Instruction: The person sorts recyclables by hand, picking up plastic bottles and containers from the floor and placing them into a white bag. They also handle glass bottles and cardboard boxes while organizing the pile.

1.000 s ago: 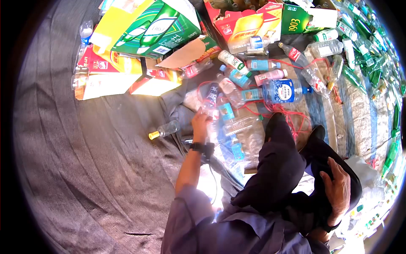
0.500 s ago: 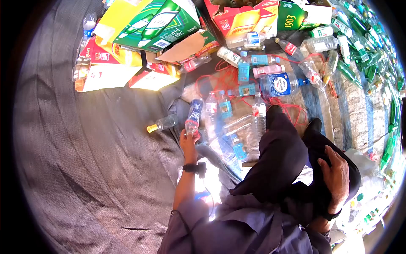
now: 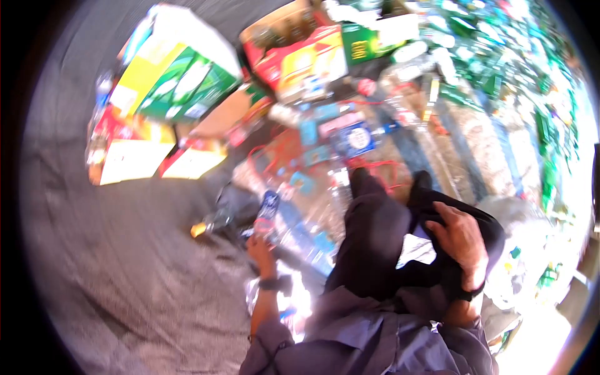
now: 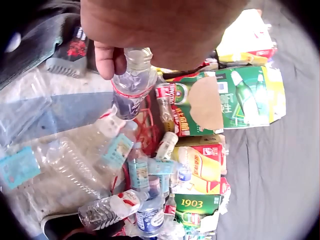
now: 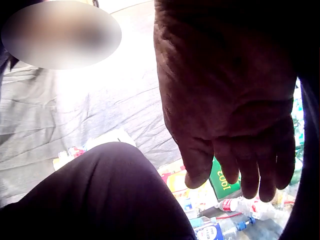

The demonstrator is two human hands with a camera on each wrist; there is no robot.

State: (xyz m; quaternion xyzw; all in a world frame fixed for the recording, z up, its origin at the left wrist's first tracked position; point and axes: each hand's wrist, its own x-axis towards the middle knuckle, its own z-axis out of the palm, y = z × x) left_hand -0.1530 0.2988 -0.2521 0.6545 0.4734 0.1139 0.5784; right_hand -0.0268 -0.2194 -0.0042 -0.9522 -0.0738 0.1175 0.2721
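Note:
My left hand point(image 3: 261, 251) grips a clear plastic bottle with a dark blue label point(image 3: 269, 209) by its neck end. In the left wrist view the same hand point(image 4: 155, 35) hangs over the bottle point(image 4: 131, 90), thumb and fingers at the neck, a red band below. Beside it in the head view lies a clear bottle with a yellow cap point(image 3: 209, 224). My right hand point(image 3: 461, 240) is over the dark-trousered knee. In the right wrist view, its fingers point(image 5: 247, 170) extend loosely and hold nothing.
Cardboard boxes point(image 3: 187, 81) stand at the back left, another with bottles inside point(image 3: 306, 56) behind. Plastic bottles and red string point(image 4: 145, 130) lie ahead of my feet, including a big blue-labelled bottle point(image 3: 357, 139). A pile of green bottles point(image 3: 494, 69) spreads right. Grey cloth point(image 3: 125, 269) covers the left ground.
My left hand has drawn the blue-labelled bottle out from the other bottles, leftward and toward my body. The head view has turned, shifting the scene. My right hand has stayed over the knee.

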